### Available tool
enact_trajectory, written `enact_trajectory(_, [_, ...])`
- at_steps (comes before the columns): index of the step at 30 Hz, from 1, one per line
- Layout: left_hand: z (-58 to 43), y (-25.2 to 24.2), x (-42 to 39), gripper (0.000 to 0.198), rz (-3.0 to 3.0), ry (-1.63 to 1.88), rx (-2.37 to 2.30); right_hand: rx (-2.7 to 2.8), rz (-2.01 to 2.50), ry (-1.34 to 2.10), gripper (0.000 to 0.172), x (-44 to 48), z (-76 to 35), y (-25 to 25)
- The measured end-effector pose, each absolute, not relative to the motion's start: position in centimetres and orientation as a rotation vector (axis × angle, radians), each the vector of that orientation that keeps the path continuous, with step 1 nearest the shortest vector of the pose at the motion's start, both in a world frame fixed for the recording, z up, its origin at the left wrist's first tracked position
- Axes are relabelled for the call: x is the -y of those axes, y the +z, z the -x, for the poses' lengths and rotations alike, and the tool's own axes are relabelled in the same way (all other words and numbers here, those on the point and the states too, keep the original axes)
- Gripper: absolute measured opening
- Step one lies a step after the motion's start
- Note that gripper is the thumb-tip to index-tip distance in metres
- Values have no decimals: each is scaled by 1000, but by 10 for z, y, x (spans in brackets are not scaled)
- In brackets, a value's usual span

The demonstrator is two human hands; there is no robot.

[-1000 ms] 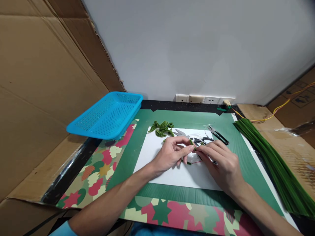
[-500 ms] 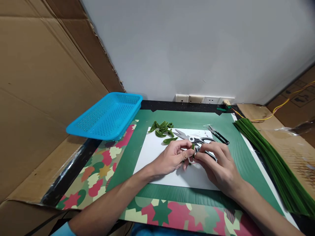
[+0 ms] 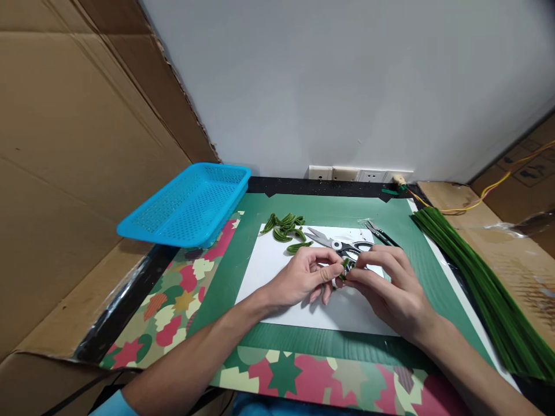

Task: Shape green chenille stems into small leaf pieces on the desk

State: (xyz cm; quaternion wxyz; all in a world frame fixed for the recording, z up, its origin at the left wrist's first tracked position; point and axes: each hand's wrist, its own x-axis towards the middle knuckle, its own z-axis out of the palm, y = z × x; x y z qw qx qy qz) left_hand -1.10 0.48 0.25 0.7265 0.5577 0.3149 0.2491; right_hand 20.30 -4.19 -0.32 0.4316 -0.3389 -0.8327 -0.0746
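Above a white sheet [image 3: 277,300], my left hand [image 3: 310,276] and my right hand [image 3: 388,283] meet at the fingertips. Between them is a short piece of green pipe cleaner [image 3: 344,270], mostly covered by the fingers. Left thumb and forefinger pinch one side of it; the right fingertips close on the other. Just behind the hands lie scissors [image 3: 323,238] with black-and-grey handles, partly covered by my right hand. Several leaf shapes of bent green pipe cleaner [image 3: 284,226] are grouped at the sheet's upper left, and a single leaf shape [image 3: 299,247] lies nearer my left hand.
Small black-handled snips [image 3: 381,234] lie behind my right hand. A bundle of long green pipe cleaners [image 3: 481,289] runs along the right side. A blue perforated basket [image 3: 191,205] stands at the back left. Cardboard [image 3: 87,144] rises on the left; wall sockets [image 3: 347,174] sit behind.
The green piece has tilted from nearly upright to a slant between the fingertips. My right hand has shifted slightly, covering more of the scissors' handles. My left hand stays almost in place.
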Motion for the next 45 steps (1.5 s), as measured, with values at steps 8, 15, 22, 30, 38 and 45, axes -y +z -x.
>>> enact_trajectory(8, [8,4,-4,37,-1254,579,-723,2131,799,-266,19,43,-202,-6])
enact_trajectory(15, [6,8,1,35,-1263,608,-730,2063,889,-210,16,43,-199,-7])
enact_trajectory(22, [6,12,4,31,-1353,634,-830,1983,955,-245,15,40,-200,-6])
enact_trajectory(30, [10,5,1,31,-1267,635,-805,1918,985,86,29,41,-197,-7])
enact_trajectory(38, [10,3,-2,33,-1223,626,-765,1563,1044,901,13,40,-195,-4])
enact_trajectory(45, [11,8,2,33,-1327,630,-813,1352,1050,1144,23,38,-188,-1])
